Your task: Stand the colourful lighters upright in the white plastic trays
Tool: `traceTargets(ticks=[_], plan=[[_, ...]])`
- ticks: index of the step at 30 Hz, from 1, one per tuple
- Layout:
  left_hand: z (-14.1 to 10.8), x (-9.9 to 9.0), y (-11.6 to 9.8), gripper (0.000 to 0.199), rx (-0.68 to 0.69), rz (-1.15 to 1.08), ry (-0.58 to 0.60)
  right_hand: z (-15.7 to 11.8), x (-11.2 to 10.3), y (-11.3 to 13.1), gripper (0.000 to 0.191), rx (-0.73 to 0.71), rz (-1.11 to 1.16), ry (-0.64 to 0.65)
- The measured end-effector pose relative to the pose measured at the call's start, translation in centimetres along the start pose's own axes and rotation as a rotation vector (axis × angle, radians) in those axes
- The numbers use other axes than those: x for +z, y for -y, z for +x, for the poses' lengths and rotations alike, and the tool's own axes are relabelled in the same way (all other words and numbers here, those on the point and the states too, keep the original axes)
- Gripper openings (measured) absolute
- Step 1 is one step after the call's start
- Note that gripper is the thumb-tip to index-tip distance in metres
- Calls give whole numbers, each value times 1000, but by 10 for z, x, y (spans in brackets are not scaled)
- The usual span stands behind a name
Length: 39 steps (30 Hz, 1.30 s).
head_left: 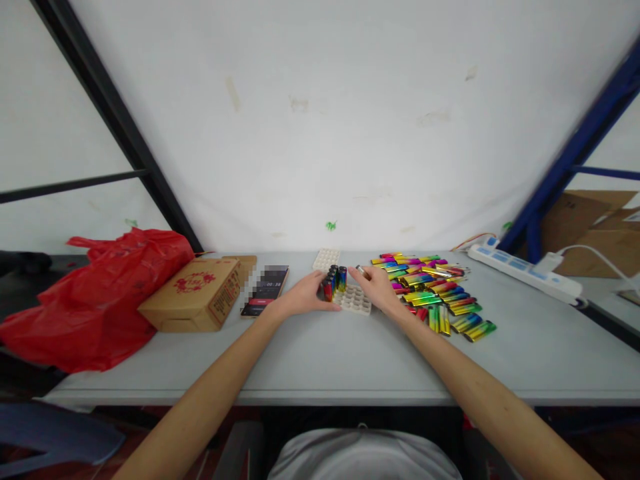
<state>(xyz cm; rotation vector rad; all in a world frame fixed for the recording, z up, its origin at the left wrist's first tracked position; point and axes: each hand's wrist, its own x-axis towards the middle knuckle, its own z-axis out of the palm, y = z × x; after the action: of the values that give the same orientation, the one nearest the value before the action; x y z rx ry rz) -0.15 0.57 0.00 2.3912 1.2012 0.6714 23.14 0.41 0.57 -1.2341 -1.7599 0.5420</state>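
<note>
A white tray with rows of holes (357, 301) lies on the table in front of me. Several shiny lighter-like tubes (342, 279), dark-topped and coloured blue, red and yellow, stand upright in its left part. My left hand (305, 293) curves round the tray's left end, thumb along the near edge, fingers partly hidden behind the upright tubes. Above the tray's right side, my right hand (376, 288) pinches a small lighter-like tube (363, 271) with a silvery end; my fingers cover most of it. To its right lies a loose pile of metallic rainbow-coloured tubes (430, 283).
A second holed tray (326, 259) lies near the wall. At left are a phone (270, 287) with a timer, a cardboard box (195, 293) and a red plastic bag (100, 300). A white power strip (525, 270) runs along the right, beside the blue frame (575, 140).
</note>
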Motion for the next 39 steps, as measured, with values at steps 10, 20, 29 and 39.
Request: traceTargets(ticks=[10, 20, 29, 39], plan=[[0, 0, 0, 78, -15, 48, 7, -1, 6, -1, 45, -20, -51, -28], [0, -1, -2, 80, -4, 14, 16, -2, 4, 1, 50, -123, -62, -22], [0, 1, 1, 76, -11, 42, -2, -4, 2, 3, 49, -120, -107, -6], [0, 1, 1, 75, -12, 38, -10, -4, -1, 4, 45, -148, -106, -1]])
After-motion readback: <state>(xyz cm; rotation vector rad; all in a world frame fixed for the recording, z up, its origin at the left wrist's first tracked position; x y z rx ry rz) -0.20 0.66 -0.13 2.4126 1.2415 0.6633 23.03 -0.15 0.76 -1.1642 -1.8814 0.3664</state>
